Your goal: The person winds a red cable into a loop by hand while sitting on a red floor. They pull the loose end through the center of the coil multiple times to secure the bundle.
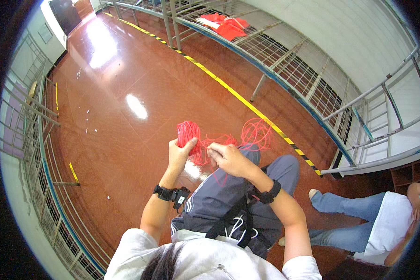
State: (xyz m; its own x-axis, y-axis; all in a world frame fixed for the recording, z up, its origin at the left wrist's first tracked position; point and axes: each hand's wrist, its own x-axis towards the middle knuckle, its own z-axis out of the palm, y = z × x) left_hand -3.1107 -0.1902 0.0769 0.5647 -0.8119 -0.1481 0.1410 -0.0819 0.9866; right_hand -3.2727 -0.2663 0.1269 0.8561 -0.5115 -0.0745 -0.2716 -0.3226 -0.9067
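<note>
My left hand (180,153) is closed around a thick bundle of red cord (187,132), its thumb pressed over the strands. Just to the right, my right hand (227,157) has its fingers pinched together on the red cord that runs from the bundle. Loose red loops (256,134) spread beyond the right hand, above my knee, and some strands hang over my grey trousers (219,189). Both wrists wear black straps (268,192). The exact strand between the right fingertips is too small to make out.
A metal bed frame (303,70) with a wire mesh base runs along the right, bearing a red cloth (230,28). Yellow-black tape (228,88) crosses the glossy brown floor. Another frame (46,163) stands left. A person in jeans (345,207) is at lower right.
</note>
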